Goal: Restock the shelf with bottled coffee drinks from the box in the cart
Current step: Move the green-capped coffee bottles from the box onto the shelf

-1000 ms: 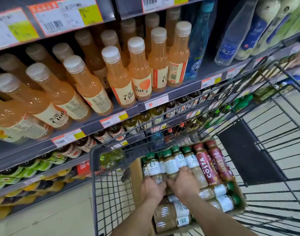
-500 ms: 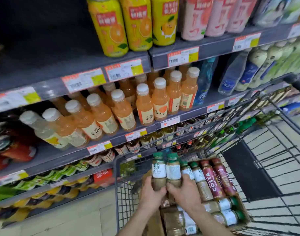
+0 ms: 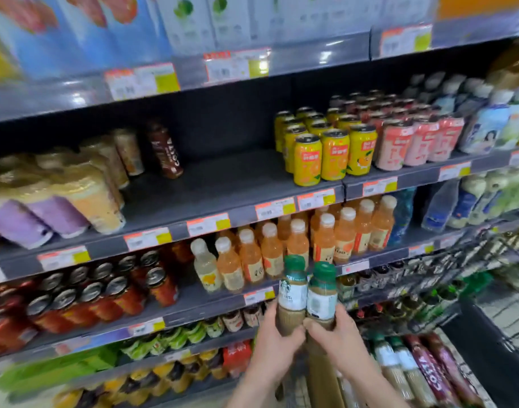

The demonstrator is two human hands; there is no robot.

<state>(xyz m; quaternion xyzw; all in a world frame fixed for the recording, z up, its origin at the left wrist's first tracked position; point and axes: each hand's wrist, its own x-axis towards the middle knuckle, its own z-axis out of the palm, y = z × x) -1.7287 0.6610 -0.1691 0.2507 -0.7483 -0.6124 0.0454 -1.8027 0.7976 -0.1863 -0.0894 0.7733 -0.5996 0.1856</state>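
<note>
Starbucks logo readable on left bottle [image 3: 292, 293]; right bottle [image 3: 321, 298] shows only a white label, its print too blurred to read. Both have green caps, tan drink and smooth round plastic. Left hand [image 3: 277, 340] grips the left bottle low, right hand [image 3: 337, 346] grips the right one. The pair is upright, touching, above the cardboard box [image 3: 323, 384] in the cart [image 3: 488, 354]. COSTA on maroon bottles [image 3: 426, 366] in the box and on one dark bottle [image 3: 165, 151] on the shelf [image 3: 223, 178]. Versus 0.5 s ago: pair raised higher, view tilted up.
</note>
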